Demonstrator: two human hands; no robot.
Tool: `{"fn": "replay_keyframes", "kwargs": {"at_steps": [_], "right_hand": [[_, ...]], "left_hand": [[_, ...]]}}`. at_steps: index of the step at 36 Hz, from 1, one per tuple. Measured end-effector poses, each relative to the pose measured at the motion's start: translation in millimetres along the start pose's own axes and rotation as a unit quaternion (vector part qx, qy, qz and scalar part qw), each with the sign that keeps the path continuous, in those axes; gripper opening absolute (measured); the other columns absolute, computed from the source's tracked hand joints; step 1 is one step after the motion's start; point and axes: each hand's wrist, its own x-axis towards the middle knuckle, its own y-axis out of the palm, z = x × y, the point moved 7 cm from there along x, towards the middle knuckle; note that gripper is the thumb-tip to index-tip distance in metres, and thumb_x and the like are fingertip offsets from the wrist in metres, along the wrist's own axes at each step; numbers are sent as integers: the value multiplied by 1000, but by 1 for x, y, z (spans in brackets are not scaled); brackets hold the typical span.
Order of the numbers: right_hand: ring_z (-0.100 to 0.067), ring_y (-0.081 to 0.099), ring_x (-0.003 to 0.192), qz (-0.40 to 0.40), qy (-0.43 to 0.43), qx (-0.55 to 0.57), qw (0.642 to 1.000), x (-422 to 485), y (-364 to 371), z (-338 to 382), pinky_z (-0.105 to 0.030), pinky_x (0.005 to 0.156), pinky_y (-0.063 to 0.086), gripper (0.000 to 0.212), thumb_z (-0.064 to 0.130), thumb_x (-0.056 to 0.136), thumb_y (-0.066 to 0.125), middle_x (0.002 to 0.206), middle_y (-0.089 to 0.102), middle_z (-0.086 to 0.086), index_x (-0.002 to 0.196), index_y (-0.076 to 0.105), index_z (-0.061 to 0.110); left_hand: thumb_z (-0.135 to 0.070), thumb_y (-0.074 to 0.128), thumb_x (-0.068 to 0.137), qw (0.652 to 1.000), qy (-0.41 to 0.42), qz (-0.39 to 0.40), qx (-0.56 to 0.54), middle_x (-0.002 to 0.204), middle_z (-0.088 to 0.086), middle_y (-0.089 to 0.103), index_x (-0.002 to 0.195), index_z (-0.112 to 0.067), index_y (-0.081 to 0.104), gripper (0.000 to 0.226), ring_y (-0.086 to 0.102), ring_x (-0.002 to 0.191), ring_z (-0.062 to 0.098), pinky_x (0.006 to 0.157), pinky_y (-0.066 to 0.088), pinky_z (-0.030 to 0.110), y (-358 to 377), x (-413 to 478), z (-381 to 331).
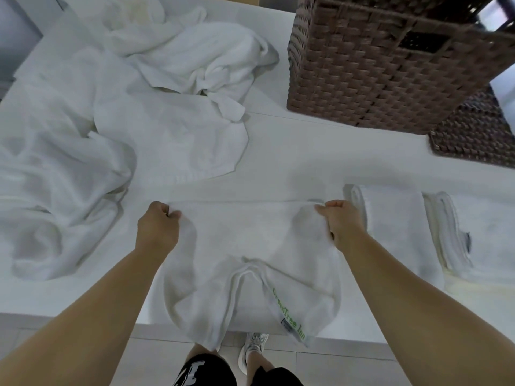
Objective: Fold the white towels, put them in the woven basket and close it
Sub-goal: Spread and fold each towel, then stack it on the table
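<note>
Head-camera view, looking down at a white table (278,151). A white terry towel with green lettering (250,240) reading "GreenTree Inn" is held by its upper edge. One corner is pinched in the curled fingers of the left hand (157,227), and the other corner is pinched in the curled fingers of the right hand (344,224). The towel's lower part is draped over the near table edge and is bunched in the middle. Just beside the right hand, folded white towels (395,227) are laid side by side on the table. Across the left and far side, crumpled white towels (69,168) are heaped. A brown woven basket (362,65) is set at the far right, well apart from the held towel, and a flat brown woven panel (479,135) is seen beside it. A white shoe (253,349) is visible on the pale tiled floor (334,358) below.
</note>
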Motion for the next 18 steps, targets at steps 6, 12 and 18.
{"fn": "replay_keyframes", "kwargs": {"at_steps": [6, 12, 18], "right_hand": [[-18, 59, 74, -62, -67, -84, 992, 10, -16, 17, -27, 64, 47, 9, 23, 83, 71, 74, 61, 9, 91, 68, 21], [-23, 54, 104, -97, -210, -326, 917, 2, -10, 28, -26, 83, 44, 22, 13, 89, 57, 119, 54, -7, 110, 65, 16], [-30, 39, 127, -24, -354, -439, 825, -39, 21, 16, -33, 108, 31, 37, 14, 92, 55, 136, 44, -11, 128, 55, 6]], "left_hand": [[-22, 56, 93, 999, 8, -18, -46, 92, 7, 54, 104, -8, 46, 21, 48, 81, 23, 70, 36, 31, -2, 5, -4], [-9, 61, 87, 987, 133, -74, 50, 110, 19, 49, 109, -1, 50, 25, 49, 95, 38, 81, 42, 42, -2, 2, -15], [-6, 74, 76, 930, 324, -90, 150, 112, 23, 56, 104, 0, 62, 32, 48, 102, 45, 86, 44, 51, 11, -28, -33]]}}
